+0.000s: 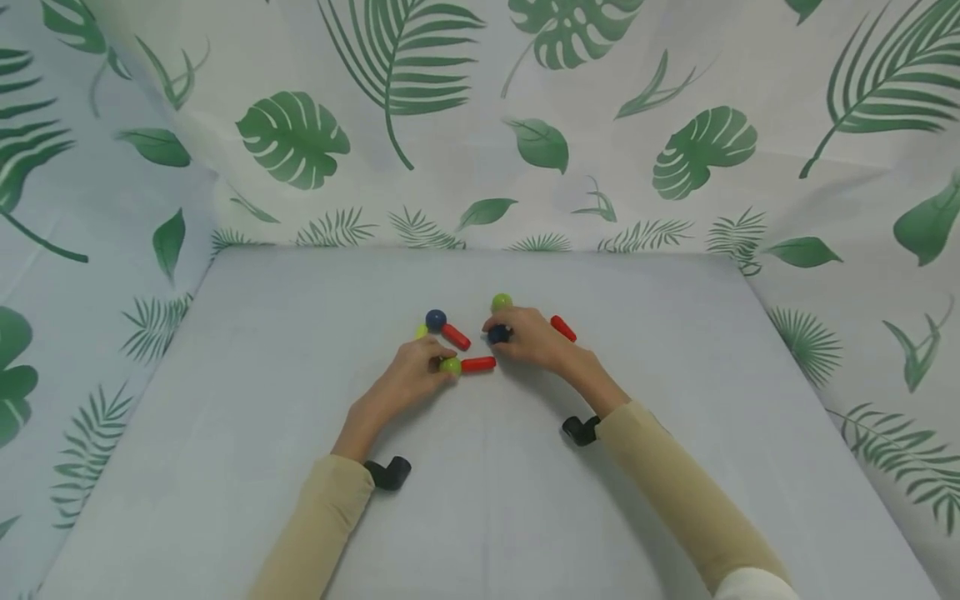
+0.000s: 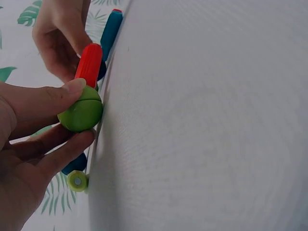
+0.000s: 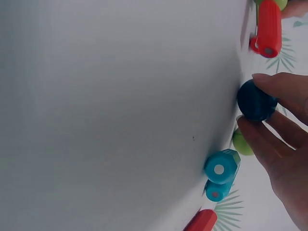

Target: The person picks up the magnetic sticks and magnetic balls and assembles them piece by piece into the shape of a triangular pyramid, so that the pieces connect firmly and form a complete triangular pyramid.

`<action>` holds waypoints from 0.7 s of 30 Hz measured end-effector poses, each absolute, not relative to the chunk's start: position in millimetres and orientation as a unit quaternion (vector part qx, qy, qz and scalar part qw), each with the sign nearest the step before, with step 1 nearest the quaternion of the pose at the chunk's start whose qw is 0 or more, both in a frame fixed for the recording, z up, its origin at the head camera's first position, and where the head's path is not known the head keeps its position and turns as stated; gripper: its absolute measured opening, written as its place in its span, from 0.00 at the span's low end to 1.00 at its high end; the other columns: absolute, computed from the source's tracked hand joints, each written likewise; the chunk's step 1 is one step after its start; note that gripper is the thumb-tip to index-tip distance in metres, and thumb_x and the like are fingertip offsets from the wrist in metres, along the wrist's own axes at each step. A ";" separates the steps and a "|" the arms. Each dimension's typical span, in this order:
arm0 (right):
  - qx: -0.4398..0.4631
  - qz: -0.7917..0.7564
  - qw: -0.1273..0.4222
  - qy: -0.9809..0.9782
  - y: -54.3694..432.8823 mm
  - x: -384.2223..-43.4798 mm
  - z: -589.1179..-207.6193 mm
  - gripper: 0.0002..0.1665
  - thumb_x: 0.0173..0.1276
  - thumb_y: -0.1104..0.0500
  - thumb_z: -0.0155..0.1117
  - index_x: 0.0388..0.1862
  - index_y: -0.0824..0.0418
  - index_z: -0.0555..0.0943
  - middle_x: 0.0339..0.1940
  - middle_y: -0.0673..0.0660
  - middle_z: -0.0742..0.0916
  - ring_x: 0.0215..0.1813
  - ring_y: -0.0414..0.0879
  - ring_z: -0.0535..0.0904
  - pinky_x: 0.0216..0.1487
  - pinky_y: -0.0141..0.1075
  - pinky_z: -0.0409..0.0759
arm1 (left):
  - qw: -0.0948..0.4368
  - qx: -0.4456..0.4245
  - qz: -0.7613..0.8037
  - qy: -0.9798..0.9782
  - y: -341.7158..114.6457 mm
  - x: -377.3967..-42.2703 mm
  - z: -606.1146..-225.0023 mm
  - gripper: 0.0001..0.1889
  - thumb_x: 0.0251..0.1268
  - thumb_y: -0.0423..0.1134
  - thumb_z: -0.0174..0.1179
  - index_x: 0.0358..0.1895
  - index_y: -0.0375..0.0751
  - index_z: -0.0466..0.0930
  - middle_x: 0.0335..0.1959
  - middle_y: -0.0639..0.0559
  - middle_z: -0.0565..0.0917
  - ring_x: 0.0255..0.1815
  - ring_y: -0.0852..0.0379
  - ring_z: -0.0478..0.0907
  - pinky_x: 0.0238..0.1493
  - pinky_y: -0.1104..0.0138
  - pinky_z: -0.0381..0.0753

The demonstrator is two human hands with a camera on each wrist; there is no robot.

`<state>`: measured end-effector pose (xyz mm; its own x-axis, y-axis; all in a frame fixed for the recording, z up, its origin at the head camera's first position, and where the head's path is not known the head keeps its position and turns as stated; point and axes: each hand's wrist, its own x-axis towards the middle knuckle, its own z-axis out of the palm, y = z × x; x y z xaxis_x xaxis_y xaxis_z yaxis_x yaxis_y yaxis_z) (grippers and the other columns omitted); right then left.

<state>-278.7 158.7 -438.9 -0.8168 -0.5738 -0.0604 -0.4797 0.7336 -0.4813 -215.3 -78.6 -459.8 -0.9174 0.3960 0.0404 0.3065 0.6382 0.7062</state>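
Note:
My left hand [image 1: 408,377] pinches a green ball [image 1: 451,366] between thumb and fingers. A red rod [image 1: 478,364] sticks out of that ball, pointing right toward the other hand. My right hand [image 1: 536,340] holds a dark blue ball [image 3: 257,100] with the thumb on one side and fingertips on the other. Just beyond the right hand lies a second green ball [image 1: 502,302]. Near the left fingers, another dark blue ball [image 1: 436,320] sits at the end of a second red rod [image 1: 455,337], with a yellow-green piece [image 1: 422,331] beside it.
Another red rod [image 1: 563,328] lies right of my right hand. Teal pieces [image 3: 221,166] show near it in the right wrist view. A black wrist-worn device [image 1: 390,473] sits at the left cuff, a similar one [image 1: 580,431] at the right. Leaf-printed cloth [image 1: 480,167] borders the white table [image 1: 480,500].

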 end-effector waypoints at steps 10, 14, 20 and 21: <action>-0.314 -0.217 0.085 0.921 172.0 -257.1 -437.1 0.19 0.66 0.64 0.73 0.56 0.64 0.85 0.55 0.60 0.89 0.56 0.54 0.82 0.62 0.48 0.82 | 0.065 0.196 0.382 0.901 -77.2 -217.3 -461.0 0.19 0.61 0.31 0.72 0.56 0.32 0.85 0.45 0.45 0.84 0.43 0.53 0.79 0.48 0.62 0.83; -0.325 -0.223 0.074 0.916 175.8 -250.6 -438.5 0.18 0.65 0.64 0.74 0.54 0.65 0.85 0.53 0.59 0.89 0.55 0.53 0.83 0.60 0.46 0.83 | 0.061 0.201 0.383 0.900 -77.4 -218.1 -460.9 0.19 0.61 0.31 0.72 0.55 0.31 0.85 0.45 0.43 0.84 0.43 0.51 0.80 0.48 0.61 0.83; -0.341 -0.235 0.070 0.908 176.9 -244.0 -440.6 0.19 0.65 0.64 0.74 0.54 0.66 0.85 0.51 0.59 0.90 0.52 0.51 0.84 0.61 0.46 0.81 | 0.057 0.199 0.383 0.900 -79.2 -217.6 -461.3 0.19 0.61 0.32 0.73 0.56 0.31 0.85 0.45 0.44 0.83 0.44 0.51 0.80 0.49 0.60 0.84; -0.342 -0.237 0.070 0.907 176.9 -242.9 -440.8 0.19 0.66 0.64 0.74 0.55 0.67 0.85 0.51 0.60 0.90 0.52 0.51 0.84 0.61 0.47 0.81 | 0.058 0.198 0.384 0.900 -79.2 -217.1 -461.2 0.19 0.61 0.32 0.73 0.56 0.31 0.85 0.45 0.44 0.84 0.44 0.51 0.80 0.49 0.60 0.84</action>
<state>-242.9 176.9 -440.8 -0.7567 -0.6529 0.0350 -0.5862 0.6537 -0.4786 -217.1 -79.2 -461.2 -0.9149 0.4008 0.0485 0.3122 0.6261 0.7145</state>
